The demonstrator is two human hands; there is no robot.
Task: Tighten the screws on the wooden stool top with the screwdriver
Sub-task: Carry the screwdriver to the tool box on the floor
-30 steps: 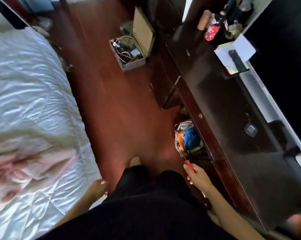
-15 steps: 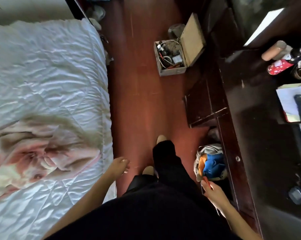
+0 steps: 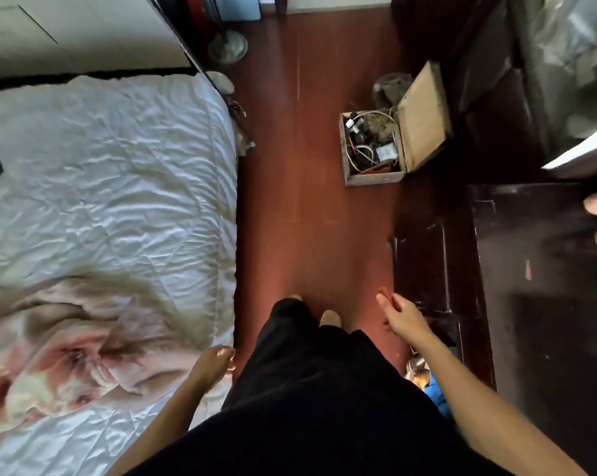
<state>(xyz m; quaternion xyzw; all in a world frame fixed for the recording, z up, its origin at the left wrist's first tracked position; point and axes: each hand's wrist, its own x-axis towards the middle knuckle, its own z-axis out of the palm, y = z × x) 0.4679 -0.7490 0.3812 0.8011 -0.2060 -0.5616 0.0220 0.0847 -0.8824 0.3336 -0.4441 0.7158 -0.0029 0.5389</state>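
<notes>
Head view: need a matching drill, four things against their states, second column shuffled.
1. right hand
2. left hand
3. wooden box
4. quilt

A. white, crumpled
B. lid open, wires inside, on the floor
C. grips an orange-red handle
D. holds nothing, beside the quilt's edge

Pairs: 1-C, 2-D, 3-B, 4-A.

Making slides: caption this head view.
Person between bed and dark cabinet, right hand gripping an orange screwdriver, left hand empty.
</notes>
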